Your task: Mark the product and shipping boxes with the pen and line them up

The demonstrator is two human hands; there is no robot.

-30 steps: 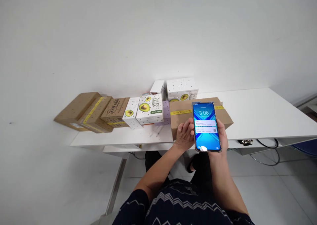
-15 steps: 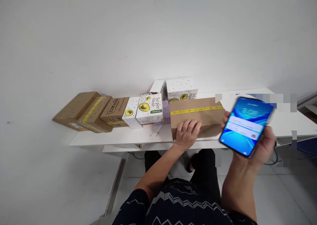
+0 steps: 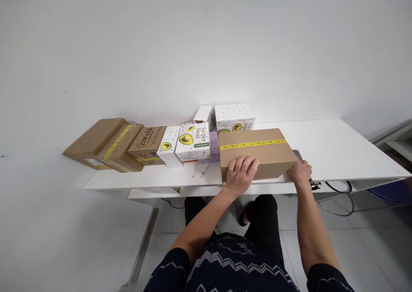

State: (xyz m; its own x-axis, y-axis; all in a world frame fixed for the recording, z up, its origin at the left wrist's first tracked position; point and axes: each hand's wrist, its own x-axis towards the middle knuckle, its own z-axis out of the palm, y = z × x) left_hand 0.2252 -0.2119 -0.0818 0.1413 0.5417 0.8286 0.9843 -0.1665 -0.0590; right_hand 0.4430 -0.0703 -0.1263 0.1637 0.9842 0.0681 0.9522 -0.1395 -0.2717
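Note:
A brown cardboard box (image 3: 254, 152) with a yellow tape strip along its top lies near the table's front edge. My left hand (image 3: 241, 174) grips its front, fingers bent over the upper front edge. At the box's right front corner, my right hand (image 3: 300, 172) is closed with its knuckles up. A flat dark grey thing (image 3: 296, 155) shows just behind that hand; I cannot tell whether it is the phone's back. What the right fingers hold is hidden. The phone's lit screen is out of sight.
Left on the white table (image 3: 337, 155) stand several brown cartons (image 3: 117, 146) and white avocado-print boxes (image 3: 193, 142). Another white box (image 3: 234, 114) and a purple dotted box (image 3: 215, 146) are behind. A metal clip (image 3: 315, 185) and a black cable (image 3: 341, 187) are at the front edge.
My right hand has come down and left from holding up the phone to the box's right corner. The phone's screen has gone from view. My left hand stays on the box.

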